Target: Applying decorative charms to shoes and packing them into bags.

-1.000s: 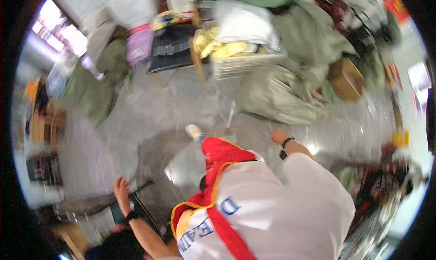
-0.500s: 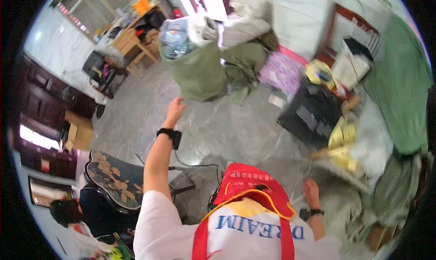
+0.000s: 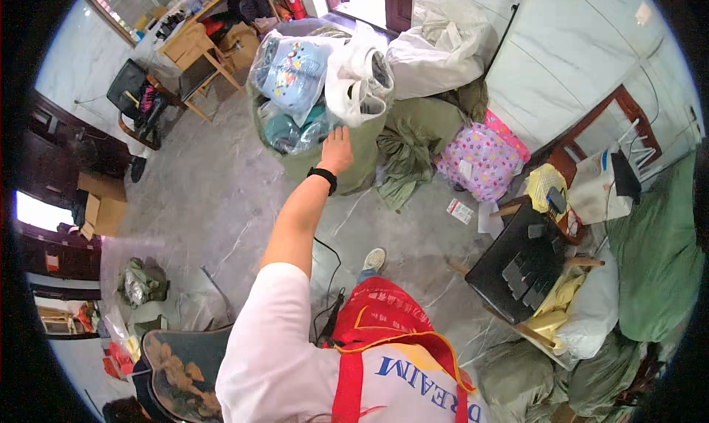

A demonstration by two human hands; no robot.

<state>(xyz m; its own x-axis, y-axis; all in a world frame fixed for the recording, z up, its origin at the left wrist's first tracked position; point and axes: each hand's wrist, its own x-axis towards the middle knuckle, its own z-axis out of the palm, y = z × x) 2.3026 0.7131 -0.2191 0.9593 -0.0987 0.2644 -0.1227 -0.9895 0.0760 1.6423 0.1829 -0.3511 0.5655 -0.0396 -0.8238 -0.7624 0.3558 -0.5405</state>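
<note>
My left hand [image 3: 337,151] reaches forward to the near rim of a large olive-green sack [image 3: 341,161], its fingers stretched out beside the packed goods; whether they touch the rim or a bag is hard to tell. Heaped in the sack top are a clear bag of light-blue items with small coloured decorations [image 3: 295,72], a white bundle with dark openings [image 3: 360,83] and a clear bag with teal contents [image 3: 303,126]. A black watch band circles my left wrist. My right hand is out of the picture.
Crumpled green cloth [image 3: 413,153], a white sack [image 3: 436,57] and a pink patterned package [image 3: 484,157] lie right of the sack. A black-topped stool [image 3: 517,264] stands at the right. A black cable [image 3: 336,264] crosses the floor. A patterned chair back [image 3: 181,371] rises at lower left.
The view has moved forward toward the green sack. My left hand has gone from above the floor to the sack's rim, and my right hand has left the picture.
</note>
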